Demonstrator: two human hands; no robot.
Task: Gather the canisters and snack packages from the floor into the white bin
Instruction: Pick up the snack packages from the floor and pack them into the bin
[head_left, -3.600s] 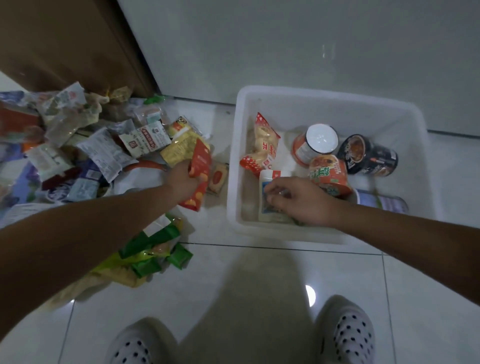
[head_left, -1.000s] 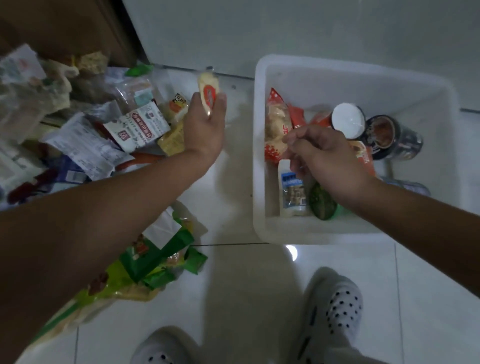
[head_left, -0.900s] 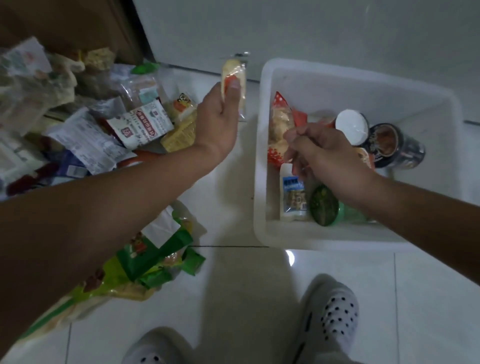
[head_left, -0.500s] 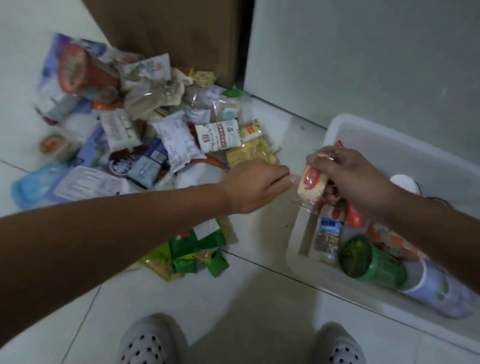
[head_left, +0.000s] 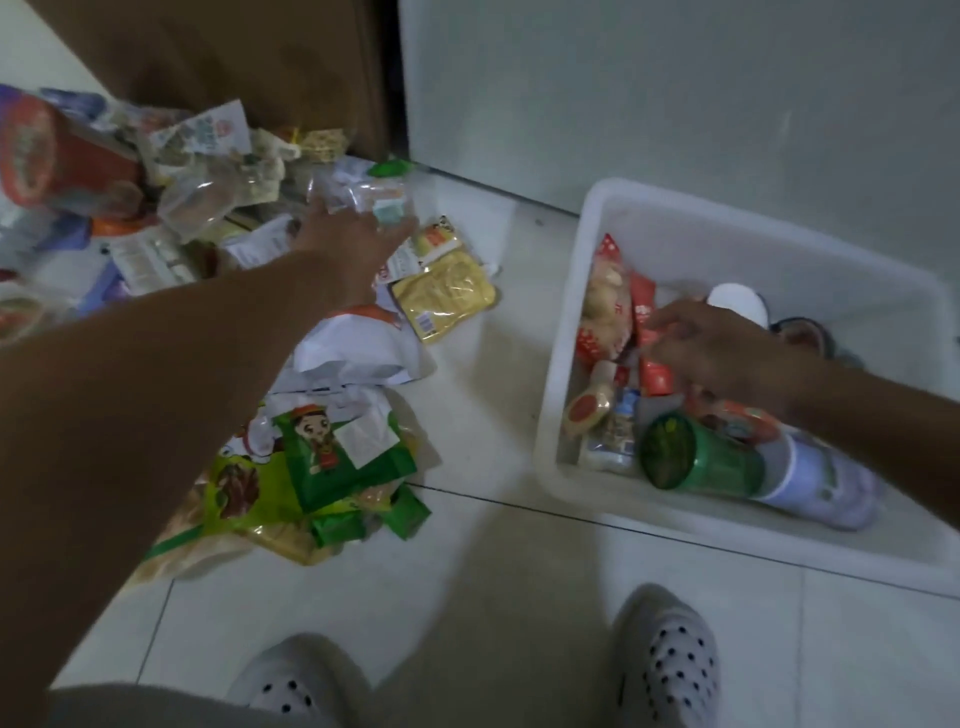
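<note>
The white bin (head_left: 566, 364) stands on the floor at the right, holding canisters and packets. A green canister (head_left: 696, 457) lies at its near side, and a small red-and-cream snack packet (head_left: 584, 413) rests by the left wall. My right hand (head_left: 722, 353) hovers inside the bin over red packets, fingers apart, holding nothing. My left hand (head_left: 353, 244) stretches over the pile of snack packages (head_left: 171, 223) on the floor, fingers spread above a clear-wrapped packet (head_left: 374, 195). A yellow packet (head_left: 447, 291) lies just right of that hand.
A green snack bag (head_left: 332, 457) and a white bag (head_left: 358, 348) lie near my left forearm. A brown door (head_left: 249, 67) and a pale wall (head_left: 675, 93) close off the far side. My two dotted slippers (head_left: 670, 660) stand on bare tiles below.
The small red-and-cream packet passed from my left hand to my right and now lies in the bin. My left hand has swung back out over the floor pile.
</note>
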